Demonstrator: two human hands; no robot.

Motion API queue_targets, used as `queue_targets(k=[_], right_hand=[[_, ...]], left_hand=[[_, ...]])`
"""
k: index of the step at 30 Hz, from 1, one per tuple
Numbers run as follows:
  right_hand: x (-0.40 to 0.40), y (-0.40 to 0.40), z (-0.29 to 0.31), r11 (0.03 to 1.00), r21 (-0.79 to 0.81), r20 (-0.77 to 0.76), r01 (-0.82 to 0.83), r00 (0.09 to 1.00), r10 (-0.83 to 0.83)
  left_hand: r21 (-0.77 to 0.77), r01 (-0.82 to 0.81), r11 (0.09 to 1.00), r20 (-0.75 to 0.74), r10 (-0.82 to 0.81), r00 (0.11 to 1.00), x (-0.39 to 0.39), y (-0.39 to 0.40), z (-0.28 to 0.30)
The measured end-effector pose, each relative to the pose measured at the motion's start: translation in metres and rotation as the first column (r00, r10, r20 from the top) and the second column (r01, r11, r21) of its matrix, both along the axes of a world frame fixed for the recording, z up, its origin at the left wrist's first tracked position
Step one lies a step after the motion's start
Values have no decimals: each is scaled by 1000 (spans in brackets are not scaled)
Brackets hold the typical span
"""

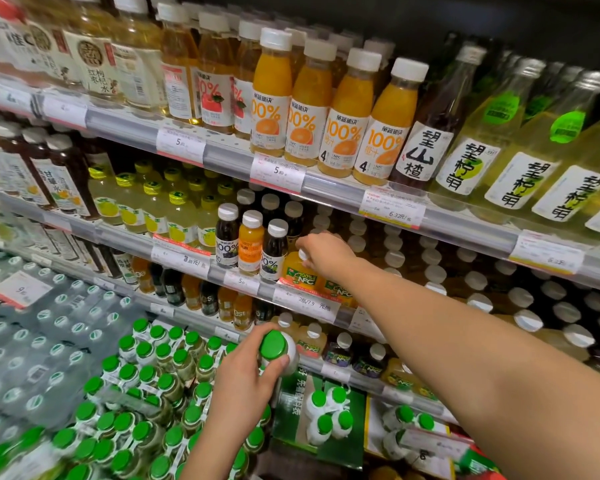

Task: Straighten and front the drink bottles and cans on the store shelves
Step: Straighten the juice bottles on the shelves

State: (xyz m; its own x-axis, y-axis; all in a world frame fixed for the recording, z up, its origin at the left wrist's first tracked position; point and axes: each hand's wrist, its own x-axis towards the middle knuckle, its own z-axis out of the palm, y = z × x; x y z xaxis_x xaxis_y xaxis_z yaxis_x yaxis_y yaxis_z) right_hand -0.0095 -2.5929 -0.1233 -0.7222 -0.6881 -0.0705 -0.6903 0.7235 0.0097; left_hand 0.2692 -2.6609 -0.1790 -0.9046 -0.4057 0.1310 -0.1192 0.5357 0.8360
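Note:
My right hand (321, 254) reaches into the second shelf and grips the white cap of an orange NFC juice bottle (298, 273) at the shelf front. To its left stand two dark blueberry juice bottles (226, 237) with a small orange juice bottle (250, 242) between them. My left hand (248, 379) holds a green-capped white bottle (279, 349) by its neck, lifted above the stacks of green-capped bottles (146, 386) below.
The top shelf carries orange 100% juice bottles (340, 116), a dark hawthorn bottle (426, 133) and yellow-green lemon drink bottles (492, 140). Price tags run along each shelf rail (229, 161). Shrink-wrapped water packs (32, 341) lie at the lower left. White-capped bottles fill the shelf depth at right.

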Motion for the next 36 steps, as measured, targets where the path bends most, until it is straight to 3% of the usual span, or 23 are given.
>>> queue_targets(k=[4,7,10,15,22,27,30,32,36], right_hand=[[25,20,13,1000,-12,-22,12,1000,-12],[64,53,18,972,-234,-30,35,999,-43],[109,94,10,910,-405,187,89,982,-13],[168,156,-3,891,-421,520,168,850,85],[182,228,-9,737,-505,639,449,769,-31],[184,289,-14,613,-545,645,572,753,-129],[183,321,-17,548,-556,652,625,737,-178],[181,340,-18,518,-569,633,639,742,-220],[177,377,-18,440,-575,637,690,715,-289]], left_hand=[[-5,-5,1000,0,5,1000,-4,1,3],[-20,-14,1000,-4,14,1000,-9,4,8],[-52,-14,999,-3,13,1000,-17,12,15],[-76,37,996,10,-36,999,-31,40,29],[-64,226,972,15,-225,974,-54,119,44],[35,481,876,81,-482,872,-77,169,53],[71,529,845,93,-534,840,-96,187,56],[-25,534,845,118,-528,841,-112,195,59],[-398,444,803,140,-425,894,-152,202,56]])
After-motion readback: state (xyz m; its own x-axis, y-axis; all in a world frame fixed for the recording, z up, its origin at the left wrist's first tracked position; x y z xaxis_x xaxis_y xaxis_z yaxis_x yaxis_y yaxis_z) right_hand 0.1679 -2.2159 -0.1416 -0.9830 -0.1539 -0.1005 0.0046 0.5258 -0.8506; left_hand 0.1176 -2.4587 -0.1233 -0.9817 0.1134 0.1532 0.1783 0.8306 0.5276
